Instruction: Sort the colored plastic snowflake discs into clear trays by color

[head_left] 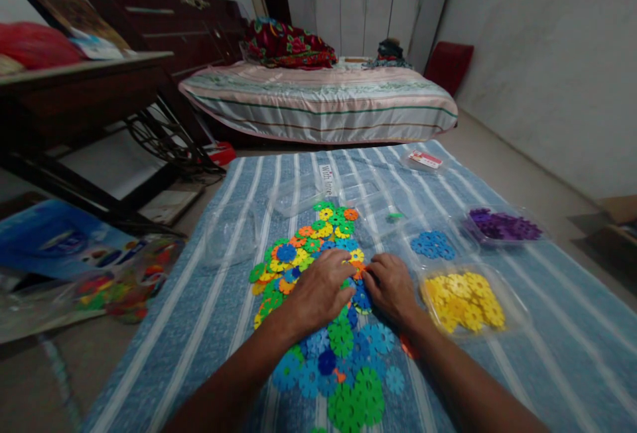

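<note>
A pile of colourful plastic snowflake discs (pixel 318 300) lies on a blue striped cloth (pixel 547 353). My left hand (pixel 318 290) rests palm down on the pile with fingers curled over the discs. My right hand (pixel 391 287) sits just beside it, fingers bent and pinching at discs near the middle; what it grips is hidden. Clear tubs to the right hold sorted discs: yellow (pixel 465 300), blue (pixel 430 244) and purple (pixel 502 226). One green disc (pixel 395 217) lies in another clear tub.
Empty clear tubs (pixel 298 194) and a lid (pixel 231 234) sit at the pile's far side. A small packet (pixel 424 159) lies at the cloth's far edge. A mattress (pixel 318 98) lies beyond, a dark table (pixel 74 98) at left, and toy bags (pixel 74 267) on the floor.
</note>
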The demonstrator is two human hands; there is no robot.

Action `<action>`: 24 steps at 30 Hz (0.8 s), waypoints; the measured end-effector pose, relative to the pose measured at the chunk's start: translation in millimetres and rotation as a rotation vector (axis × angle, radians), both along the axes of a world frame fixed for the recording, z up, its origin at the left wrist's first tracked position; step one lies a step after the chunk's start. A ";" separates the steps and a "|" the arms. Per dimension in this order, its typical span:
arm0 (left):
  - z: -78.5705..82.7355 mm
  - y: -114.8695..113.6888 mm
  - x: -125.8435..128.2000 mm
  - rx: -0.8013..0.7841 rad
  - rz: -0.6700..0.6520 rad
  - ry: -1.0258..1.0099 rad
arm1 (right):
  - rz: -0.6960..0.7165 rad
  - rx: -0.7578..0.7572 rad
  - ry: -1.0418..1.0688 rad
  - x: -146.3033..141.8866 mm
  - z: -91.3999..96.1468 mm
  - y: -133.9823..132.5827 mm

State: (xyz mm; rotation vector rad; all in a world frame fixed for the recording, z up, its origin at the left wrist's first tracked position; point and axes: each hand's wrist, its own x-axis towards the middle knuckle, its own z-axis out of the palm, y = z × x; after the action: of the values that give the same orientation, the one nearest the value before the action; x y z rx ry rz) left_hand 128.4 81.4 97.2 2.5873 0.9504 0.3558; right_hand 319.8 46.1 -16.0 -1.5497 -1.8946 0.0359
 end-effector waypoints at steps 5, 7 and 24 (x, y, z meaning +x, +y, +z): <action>-32.4 -28.5 -37.1 -0.012 -0.036 0.207 | 0.003 0.000 0.009 0.6 0.2 -0.3; -39.9 -32.1 -39.9 0.001 -0.023 0.204 | 0.010 -0.001 0.014 1.2 0.0 -0.3; -44.2 -34.0 -39.1 0.071 0.000 0.014 | 0.001 -0.011 0.002 0.9 1.6 -0.3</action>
State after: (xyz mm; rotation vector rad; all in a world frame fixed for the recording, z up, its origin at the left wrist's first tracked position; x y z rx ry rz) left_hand 89.2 47.4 53.0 2.6570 0.9593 0.3789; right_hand 320.6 45.8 -14.5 -1.5558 -1.8965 0.0481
